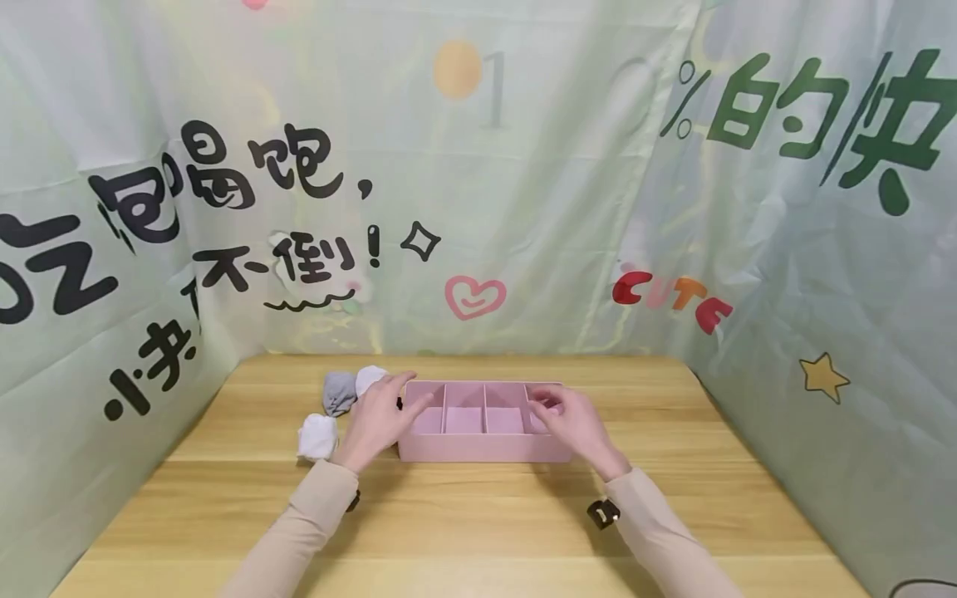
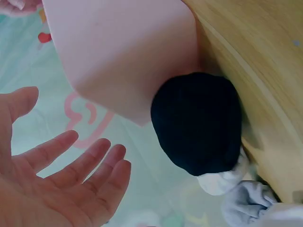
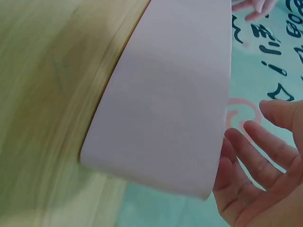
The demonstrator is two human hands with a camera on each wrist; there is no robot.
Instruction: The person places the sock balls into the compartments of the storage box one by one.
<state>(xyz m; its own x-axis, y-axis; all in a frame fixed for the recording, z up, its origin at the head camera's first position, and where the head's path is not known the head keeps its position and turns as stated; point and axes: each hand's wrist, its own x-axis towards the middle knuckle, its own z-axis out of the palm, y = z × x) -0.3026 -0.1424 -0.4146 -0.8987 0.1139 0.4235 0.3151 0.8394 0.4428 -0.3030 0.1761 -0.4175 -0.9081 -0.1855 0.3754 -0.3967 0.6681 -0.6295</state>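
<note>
Head: pink divided box (image 1: pixel 484 448) sits on wood-grain bench (image 1: pixel 478 531), printed pale curtain (image 1: pixel 538 208) behind it; grey bundle (image 1: pixel 340 393), white bundles (image 1: pixel 317 438) left of box. Left wrist: left hand (image 2: pixel 71 189) spread, empty; black bundle (image 2: pixel 196 123) at box's left end. Right wrist: right hand (image 3: pixel 270 175) relaxed, empty, at box's right end.

From above, the head view faces the far edge of the tan wooden desk (image 1: pixel 463 515); close, tilted wrist views share the pink oblong divided box (image 1: pixel 484 448).

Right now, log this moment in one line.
pink box: on table; left hand: fingers spread, at its left end; right hand: at its right end, contact unclear; black bundle, gray bundle, two white bundles: left of box
</note>
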